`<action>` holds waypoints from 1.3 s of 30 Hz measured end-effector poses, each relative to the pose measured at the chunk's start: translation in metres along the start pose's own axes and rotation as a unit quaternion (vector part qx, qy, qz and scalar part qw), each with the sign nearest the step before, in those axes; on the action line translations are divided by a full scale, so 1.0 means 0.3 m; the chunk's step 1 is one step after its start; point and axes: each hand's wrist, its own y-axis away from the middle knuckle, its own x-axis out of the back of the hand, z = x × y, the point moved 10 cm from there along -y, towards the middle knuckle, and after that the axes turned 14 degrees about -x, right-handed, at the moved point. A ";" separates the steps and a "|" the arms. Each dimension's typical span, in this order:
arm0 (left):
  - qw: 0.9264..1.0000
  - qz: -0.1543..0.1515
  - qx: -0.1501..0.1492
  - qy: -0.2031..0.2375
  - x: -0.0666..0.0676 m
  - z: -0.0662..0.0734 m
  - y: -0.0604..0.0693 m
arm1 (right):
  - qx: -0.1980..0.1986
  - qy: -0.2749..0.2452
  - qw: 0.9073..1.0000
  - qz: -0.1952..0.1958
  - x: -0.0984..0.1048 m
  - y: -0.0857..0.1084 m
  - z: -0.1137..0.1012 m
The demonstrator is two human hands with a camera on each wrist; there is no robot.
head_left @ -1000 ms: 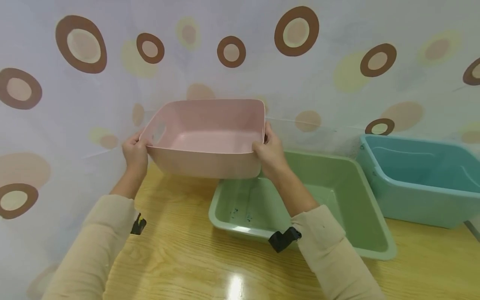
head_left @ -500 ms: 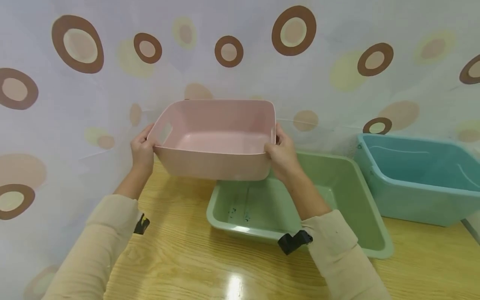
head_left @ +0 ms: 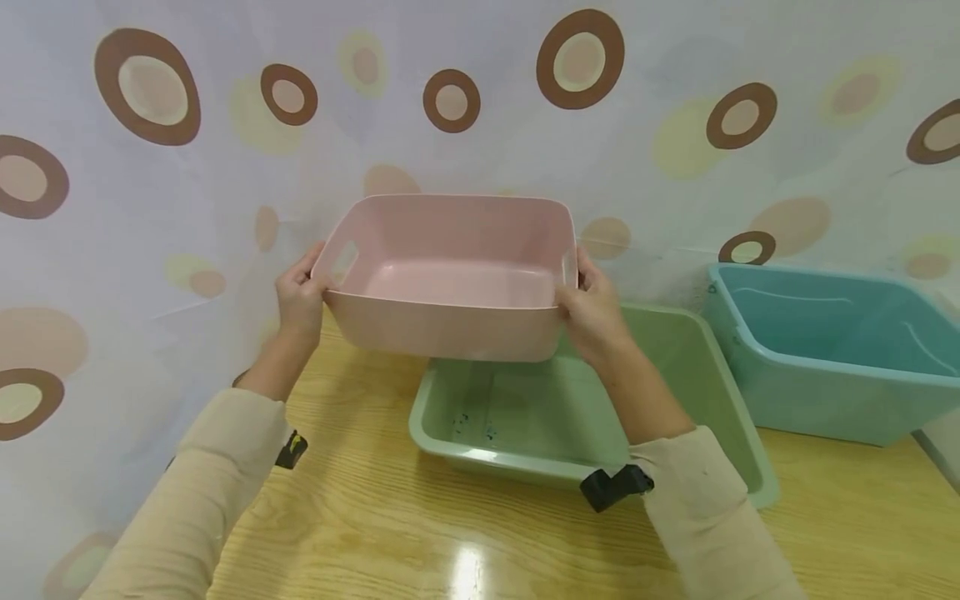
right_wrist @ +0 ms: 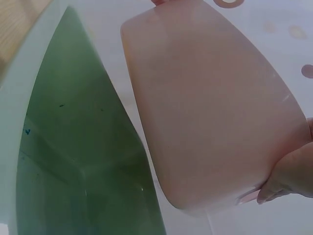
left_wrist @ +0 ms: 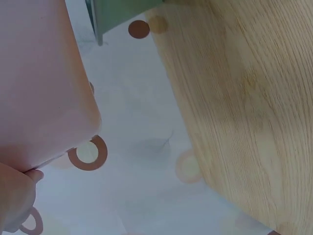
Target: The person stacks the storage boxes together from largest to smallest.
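Note:
Both hands hold a pink plastic storage bin up in the air, its open top tilted toward the head camera. My left hand grips the left end by the handle hole, and my right hand grips the right end with the thumb over the rim. Under its right part sits a green basin on the wooden table. In the right wrist view the pink bin hangs beside the green basin. The left wrist view shows only part of the left hand at the bin's corner.
A blue-green tub stands to the right, against the green basin. The wooden table runs along the front. Behind and to the left hangs a white sheet with brown ring patterns. Small blue specks mark the basin's floor.
The pink bin and both hands have moved to the right, farther over the green basin. The handle hole at its right end has come into view. The hold looks the same.

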 end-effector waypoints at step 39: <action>0.996 -0.078 0.014 0.031 -0.241 0.057 0.157 | -0.027 0.003 1.000 0.008 0.257 0.183 0.008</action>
